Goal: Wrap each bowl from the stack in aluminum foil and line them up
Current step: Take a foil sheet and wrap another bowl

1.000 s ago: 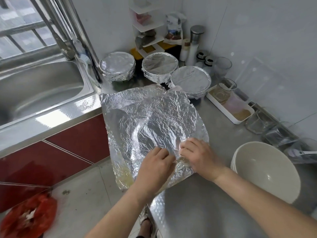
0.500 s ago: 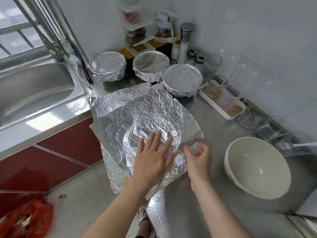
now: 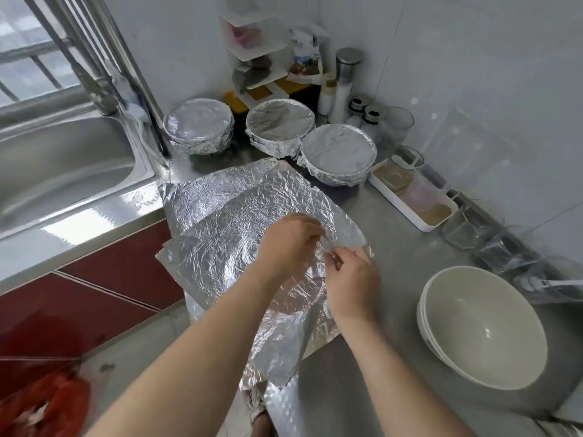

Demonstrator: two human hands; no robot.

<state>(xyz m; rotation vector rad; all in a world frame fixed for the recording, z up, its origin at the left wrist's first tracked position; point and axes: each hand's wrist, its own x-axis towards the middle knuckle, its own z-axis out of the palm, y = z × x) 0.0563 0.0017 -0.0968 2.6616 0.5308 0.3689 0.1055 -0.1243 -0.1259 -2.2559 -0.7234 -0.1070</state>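
**Both hands on the foil, three bowls wrapped at the back**

A stainless-steel tabletop [image 3: 394, 257] runs into a white-tiled corner. A steel sink [image 3: 63, 165] is set into it on the left, under a barred window. Red cabinet fronts and a grey floor show below its edge.

The print on the packet [image 3: 304, 55] beside the white corner shelf [image 3: 252, 58] is too blurred to read.

Three foil-wrapped bowls [image 3: 280, 126] stand in a row along the back, the right one nearest the white tray [image 3: 413, 212]. The stack of bare bowls [image 3: 482, 326] sits at the right, well apart from them; two rims show.

The foil [image 3: 220, 238] lies crumpled on the near left part of the tabletop and hangs over its front edge. At least two sheets overlap, and a round crease marks the top one.

The left hand [image 3: 290, 241] and right hand [image 3: 353, 279] are close together at the foil's right side. The fingers of each are curled and pinch the top sheet.
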